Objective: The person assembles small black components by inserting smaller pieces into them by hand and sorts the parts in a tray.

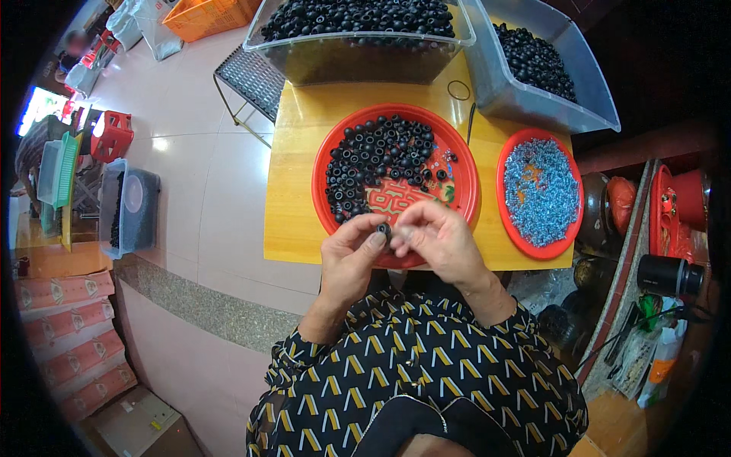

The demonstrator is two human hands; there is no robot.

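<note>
Patterned sleeves [426,365], black with yellow and white marks, fill the lower middle of the head view, and both forearms rise from them to meet over the near edge of a small wooden table [293,221]. The left hand [349,263] is curled, its thumb and forefinger pinched on a small black ring [383,228] held just above the near rim of the big red round tray [324,206]. The right hand [439,240] is closed too, its fingertips [401,231] touching the same ring from the other side (whether it also holds some small part of its own I cannot tell, the spot is too small).

On that red tray lies a heap of black rings [377,160], massed toward its far and left parts, with the tray's printed pattern bare near the hands. Just right of it sits a smaller red tray [505,206] filled with tiny pale blue pieces [541,190]. Beyond both, at the far edge of the table, stand two clear plastic bins: one [358,57] straight ahead and one [518,95] tilted to the right, each loaded with more black rings. A single thin black loop [458,90] lies on the wood between the bins.

Left of the table is pale tiled floor, with a wire stool [247,76], a red plastic stool [113,135] and a lidded clear box [129,206] farther off.
</note>
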